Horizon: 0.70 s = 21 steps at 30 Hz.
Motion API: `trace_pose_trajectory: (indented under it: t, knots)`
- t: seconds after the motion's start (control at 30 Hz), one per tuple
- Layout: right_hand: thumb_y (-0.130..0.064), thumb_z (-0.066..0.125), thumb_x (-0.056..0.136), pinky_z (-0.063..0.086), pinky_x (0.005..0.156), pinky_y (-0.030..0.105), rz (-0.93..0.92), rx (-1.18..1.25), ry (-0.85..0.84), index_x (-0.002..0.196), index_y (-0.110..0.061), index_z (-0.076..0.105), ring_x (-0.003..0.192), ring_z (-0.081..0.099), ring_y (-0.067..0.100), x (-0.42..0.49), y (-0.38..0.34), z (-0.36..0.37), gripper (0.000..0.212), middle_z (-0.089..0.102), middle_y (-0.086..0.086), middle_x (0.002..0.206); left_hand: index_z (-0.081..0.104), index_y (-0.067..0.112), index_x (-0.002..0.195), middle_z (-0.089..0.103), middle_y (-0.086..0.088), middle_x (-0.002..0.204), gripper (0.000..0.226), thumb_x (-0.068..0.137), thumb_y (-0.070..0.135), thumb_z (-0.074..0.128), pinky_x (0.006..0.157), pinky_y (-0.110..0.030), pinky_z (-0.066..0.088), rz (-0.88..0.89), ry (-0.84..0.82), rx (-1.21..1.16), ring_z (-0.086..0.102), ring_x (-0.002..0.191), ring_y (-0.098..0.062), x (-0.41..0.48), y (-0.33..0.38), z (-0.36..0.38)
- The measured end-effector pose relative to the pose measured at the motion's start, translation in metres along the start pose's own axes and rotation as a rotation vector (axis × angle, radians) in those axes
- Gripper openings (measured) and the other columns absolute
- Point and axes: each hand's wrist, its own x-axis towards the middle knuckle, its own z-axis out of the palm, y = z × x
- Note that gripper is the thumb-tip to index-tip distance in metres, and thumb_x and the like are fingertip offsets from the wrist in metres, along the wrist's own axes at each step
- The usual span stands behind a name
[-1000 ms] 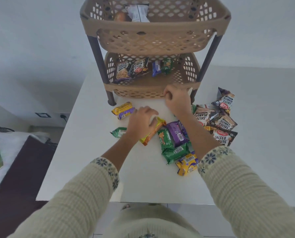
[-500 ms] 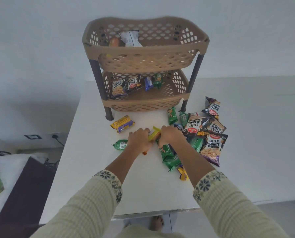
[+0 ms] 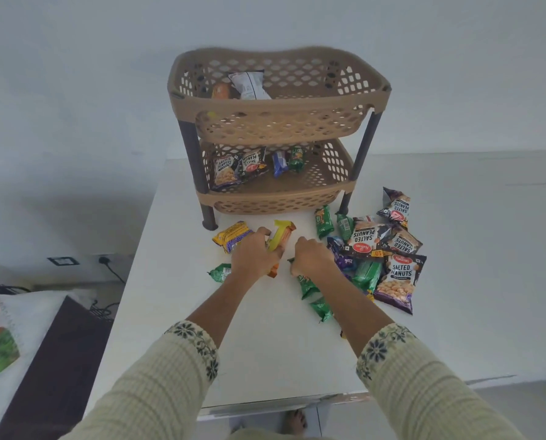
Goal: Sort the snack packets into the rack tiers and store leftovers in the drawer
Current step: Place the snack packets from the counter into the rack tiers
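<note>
I see my left hand [image 3: 255,256] closed around a yellow-orange packet [image 3: 281,238], at 6 o'clock from the two-tier rack [image 3: 275,122]. My right hand [image 3: 313,260] grips a green packet [image 3: 306,285]; salted peanuts packets [image 3: 365,239] lie at its 3 o'clock.
</note>
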Motion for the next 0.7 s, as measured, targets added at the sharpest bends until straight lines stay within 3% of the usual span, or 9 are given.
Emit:
trace_pose_trajectory:
  t: [0.1,0.2,0.33,0.47,0.57,0.7]
  knots:
    - [-0.022,0.072,0.074,0.052,0.076,0.036,-0.049,0.103,0.023,0.117,-0.005,0.046,0.104,0.059,0.032,0.002,0.003,-0.027,0.053,0.058,0.013,0.108,0.055,0.024,0.123,0.061,0.007,0.091,0.052,0.080,0.052,0.065,0.065,-0.033,0.053,0.030,0.044,-0.061,0.058,0.081,-0.013,0.005,0.007,-0.014]
    - [-0.022,0.074,0.072,0.055,0.071,0.034,-0.115,0.227,0.019,0.100,-0.006,0.053,0.088,0.063,0.026,0.004,0.010,-0.067,0.039,0.061,0.010,0.092,0.059,0.026,0.114,0.056,0.013,0.079,0.043,0.080,0.051,0.067,0.052,-0.022,0.040,0.062,0.098,-0.175,0.051,0.067,-0.002,0.010,0.018,-0.032]
    - [-0.025,0.076,0.073,0.059,0.066,0.033,-0.134,0.316,0.019,0.110,-0.013,0.046,0.082,0.063,0.021,-0.006,0.019,-0.129,0.048,0.056,0.004,0.094,0.058,0.024,0.102,0.064,0.007,0.087,0.036,0.080,0.051,0.069,0.059,-0.024,0.046,0.109,0.057,-0.267,0.059,0.073,-0.006,0.021,0.039,-0.063]
    - [-0.030,0.079,0.076,0.062,0.060,0.032,-0.158,0.385,0.035,0.114,-0.021,0.047,0.078,0.069,0.022,-0.025,0.025,-0.187,0.050,0.054,0.000,0.096,0.062,0.020,0.111,0.070,0.002,0.099,0.051,0.078,0.058,0.068,0.078,-0.038,0.057,0.181,-0.104,-0.313,0.067,0.089,-0.018,0.029,0.067,-0.103]
    - [-0.028,0.079,0.077,0.063,0.068,0.039,-0.206,0.424,0.066,0.118,-0.018,0.051,0.083,0.071,0.025,-0.038,0.028,-0.223,0.050,0.059,0.005,0.106,0.062,0.023,0.106,0.071,0.004,0.089,0.043,0.078,0.054,0.071,0.069,-0.040,0.060,0.209,-0.102,-0.398,0.072,0.076,-0.021,0.030,0.091,-0.134]
    - [-0.023,0.079,0.078,0.060,0.058,0.030,-0.237,0.524,0.138,0.112,-0.019,0.055,0.079,0.071,0.025,-0.046,0.029,-0.267,0.042,0.065,0.007,0.102,0.062,0.021,0.112,0.070,0.006,0.090,0.038,0.082,0.043,0.071,0.053,-0.024,0.057,0.274,-0.044,-0.469,0.071,0.066,-0.006,0.037,0.121,-0.171]
